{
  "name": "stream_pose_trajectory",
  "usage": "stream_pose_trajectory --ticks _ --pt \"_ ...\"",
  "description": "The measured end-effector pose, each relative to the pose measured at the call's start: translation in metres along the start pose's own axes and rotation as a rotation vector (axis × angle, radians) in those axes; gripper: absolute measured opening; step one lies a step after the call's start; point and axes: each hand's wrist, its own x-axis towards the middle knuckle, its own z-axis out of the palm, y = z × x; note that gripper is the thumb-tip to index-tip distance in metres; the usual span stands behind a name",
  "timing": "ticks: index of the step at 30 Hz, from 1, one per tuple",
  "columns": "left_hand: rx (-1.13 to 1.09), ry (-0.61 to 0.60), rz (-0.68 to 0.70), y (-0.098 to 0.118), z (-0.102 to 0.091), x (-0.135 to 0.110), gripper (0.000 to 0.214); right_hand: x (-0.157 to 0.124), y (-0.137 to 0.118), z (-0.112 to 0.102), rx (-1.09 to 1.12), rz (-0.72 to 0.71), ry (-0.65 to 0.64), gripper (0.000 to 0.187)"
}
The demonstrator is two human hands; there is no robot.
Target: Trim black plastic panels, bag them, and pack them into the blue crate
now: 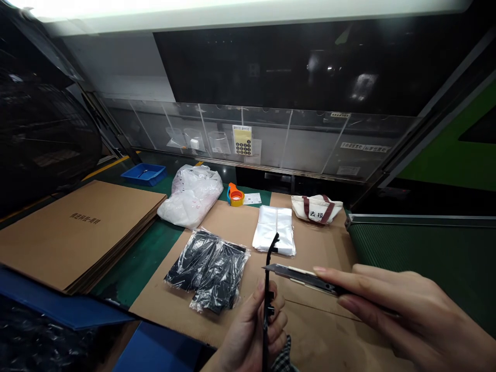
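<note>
Curving, thin black tabbed strip (266, 295)

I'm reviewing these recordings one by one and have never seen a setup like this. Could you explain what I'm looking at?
There is no machine here: two bare human hands do the work. The single picture comes from a camera worn on the person's head, looking forward and down.

The left hand holds a thin, black, slightly curved strip upright. The right hand holds a slim black cutter knife, its blade tip at the strip; whether it touches is unclear.

On the brown cardboard sheet covering part of the bench lie black items in clear plastic wrapping, a stack of clear plastic bags and a cream cloth bag with brown straps.
</note>
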Motion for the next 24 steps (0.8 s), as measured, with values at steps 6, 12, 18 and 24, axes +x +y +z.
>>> stream_pose_trajectory --ticks 6,12,18,24 --pt "0.029 -0.003 -0.010 0.000 0.001 -0.001 0.004 0.002 0.002 0.001 0.044 0.052 0.060 0.039" --pt "0.022 -0.008 -0.008 0.000 0.000 0.000 0.007 0.001 0.001 0.002 0.042 0.064 0.013 0.044" --pt "0.016 0.076 0.006 0.001 0.008 0.000 0.018 -0.006 -0.002 -0.004 0.161 0.050 0.007 0.040" --pt "-0.004 0.436 0.293 0.023 0.010 0.005 0.011 -0.022 0.051 0.080 0.516 0.550 0.276 0.037"
